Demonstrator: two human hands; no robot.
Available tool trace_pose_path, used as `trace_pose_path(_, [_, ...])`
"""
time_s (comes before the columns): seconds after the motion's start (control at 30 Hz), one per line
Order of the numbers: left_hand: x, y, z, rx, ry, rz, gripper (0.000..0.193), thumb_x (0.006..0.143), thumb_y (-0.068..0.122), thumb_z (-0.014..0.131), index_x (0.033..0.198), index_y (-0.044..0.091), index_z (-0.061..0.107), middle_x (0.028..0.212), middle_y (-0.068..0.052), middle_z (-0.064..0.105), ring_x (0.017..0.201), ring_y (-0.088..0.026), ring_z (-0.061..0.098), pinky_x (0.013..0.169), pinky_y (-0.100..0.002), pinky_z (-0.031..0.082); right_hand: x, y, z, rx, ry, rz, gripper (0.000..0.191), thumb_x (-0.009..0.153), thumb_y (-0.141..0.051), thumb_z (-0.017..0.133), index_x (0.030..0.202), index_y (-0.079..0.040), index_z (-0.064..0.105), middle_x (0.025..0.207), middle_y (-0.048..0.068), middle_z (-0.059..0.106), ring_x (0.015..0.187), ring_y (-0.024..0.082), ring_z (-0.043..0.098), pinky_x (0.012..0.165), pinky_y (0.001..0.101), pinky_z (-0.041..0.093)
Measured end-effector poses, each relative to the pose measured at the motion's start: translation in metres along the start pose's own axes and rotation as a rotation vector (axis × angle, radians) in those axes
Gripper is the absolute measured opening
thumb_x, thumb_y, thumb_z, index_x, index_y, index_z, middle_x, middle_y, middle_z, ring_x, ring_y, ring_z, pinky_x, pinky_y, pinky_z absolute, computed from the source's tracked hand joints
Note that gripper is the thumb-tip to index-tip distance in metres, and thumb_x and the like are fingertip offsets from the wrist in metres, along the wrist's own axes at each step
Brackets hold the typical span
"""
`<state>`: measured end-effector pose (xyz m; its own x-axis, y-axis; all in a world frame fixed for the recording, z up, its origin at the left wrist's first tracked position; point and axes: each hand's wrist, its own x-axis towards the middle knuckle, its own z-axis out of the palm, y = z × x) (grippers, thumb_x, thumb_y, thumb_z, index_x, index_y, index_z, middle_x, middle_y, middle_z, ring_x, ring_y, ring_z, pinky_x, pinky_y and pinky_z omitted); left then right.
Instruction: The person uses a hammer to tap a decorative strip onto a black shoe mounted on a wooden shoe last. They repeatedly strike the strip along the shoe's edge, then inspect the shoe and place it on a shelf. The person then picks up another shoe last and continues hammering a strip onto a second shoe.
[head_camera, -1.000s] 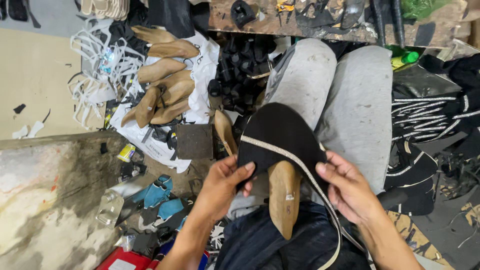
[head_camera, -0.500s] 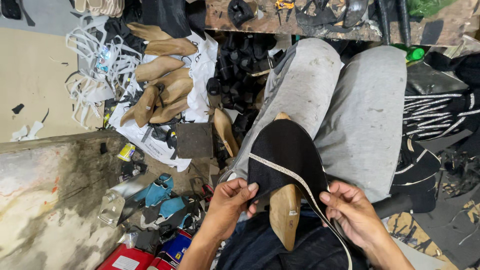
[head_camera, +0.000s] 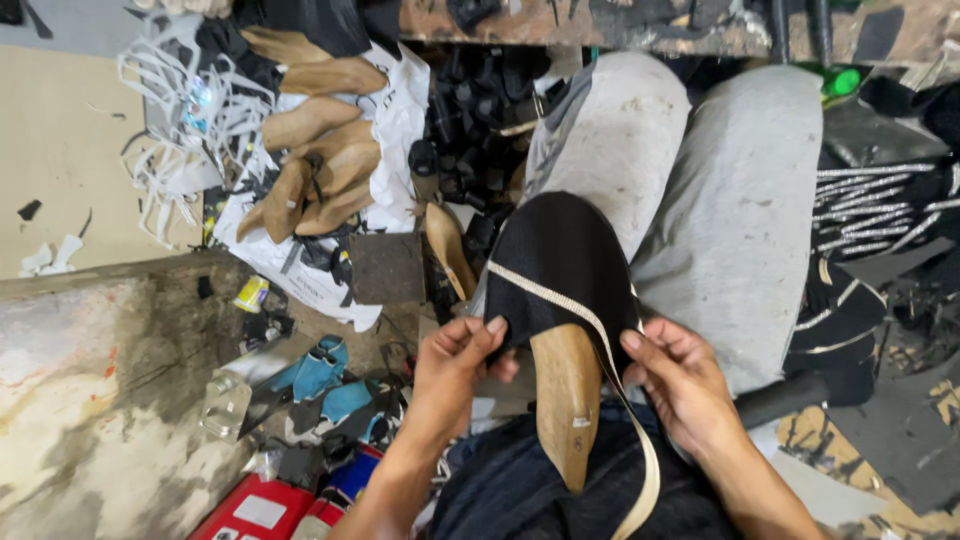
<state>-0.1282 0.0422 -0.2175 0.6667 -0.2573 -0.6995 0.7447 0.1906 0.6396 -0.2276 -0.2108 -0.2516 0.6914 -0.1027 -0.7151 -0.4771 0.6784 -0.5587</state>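
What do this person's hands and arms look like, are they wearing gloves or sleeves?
No gloves: both the left hand and the right hand are bare, with short nails. The forearms are bare too, with no sleeve in view as far as the frame's lower edge. No rings, watch or bands show on either wrist. Lower down, the person wears dark blue clothing and grey trousers.
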Motion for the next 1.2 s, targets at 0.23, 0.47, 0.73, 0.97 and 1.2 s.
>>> trace_pose_path(0.23, [0.005, -0.011, 0.004, -0.058, -0.039, 0.082, 0.021, 0.103, 0.013, 0.067, 0.085, 0.004, 0.066, 0.083, 0.000, 0.066, 0.078, -0.008, 0.064, 0.087, -0.037, 0.064, 0.010, 0.007, -0.002, 0.058, -0.079, 0.022, 0.007, 0.097, -0.003, 0.068, 0.092, -0.006, 0.065, 0.086, 0.001, 0.070, 0.070, 0.006, 0.063, 0.063, 0.0199, 0.051])
trace_pose_path(0.47, [0.013, -0.018, 0.019, -0.237, -0.100, 0.058, 0.015, 0.102, 0.009, 0.062, 0.088, 0.007, 0.060, 0.089, -0.001, 0.068, 0.085, -0.011, 0.066, 0.085, -0.044, 0.061, 0.017, -0.003, 0.005, 0.196, -0.189, 0.000, 0.008, 0.096, -0.002, 0.065, 0.091, -0.007, 0.063, 0.086, 0.003, 0.070, 0.073, 0.009, 0.067, 0.065, 0.0228, 0.055])
trace_pose_path(0.73, [0.070, 0.034, 0.056, -0.284, -0.379, 0.278, 0.013, 0.107, 0.008, 0.058, 0.094, 0.009, 0.060, 0.091, 0.002, 0.061, 0.085, -0.008, 0.061, 0.088, -0.043, 0.059, 0.044, -0.100, 0.020, 0.106, -0.354, -0.291, 0.010, 0.102, 0.000, 0.066, 0.096, -0.007, 0.061, 0.092, 0.005, 0.070, 0.078, 0.012, 0.070, 0.069, 0.0222, 0.057])
trace_pose_path(0.97, [0.045, 0.009, 0.052, -0.271, -0.362, 0.193, 0.016, 0.107, 0.010, 0.058, 0.091, 0.009, 0.060, 0.087, 0.003, 0.062, 0.081, -0.007, 0.061, 0.082, -0.037, 0.058, 0.020, -0.073, 0.013, 0.091, -0.275, -0.228, 0.011, 0.099, 0.000, 0.067, 0.092, -0.007, 0.061, 0.087, 0.005, 0.070, 0.074, 0.012, 0.070, 0.064, 0.0213, 0.055])
trace_pose_path(1.2, [0.021, -0.045, 0.026, -0.327, -0.311, 0.037, 0.012, 0.105, 0.014, 0.062, 0.094, 0.009, 0.062, 0.090, 0.003, 0.067, 0.084, -0.007, 0.064, 0.082, -0.033, 0.058, -0.007, -0.024, -0.016, 0.121, -0.230, -0.153, 0.009, 0.100, 0.001, 0.068, 0.094, -0.004, 0.064, 0.089, 0.005, 0.071, 0.076, 0.010, 0.068, 0.069, 0.0228, 0.056])
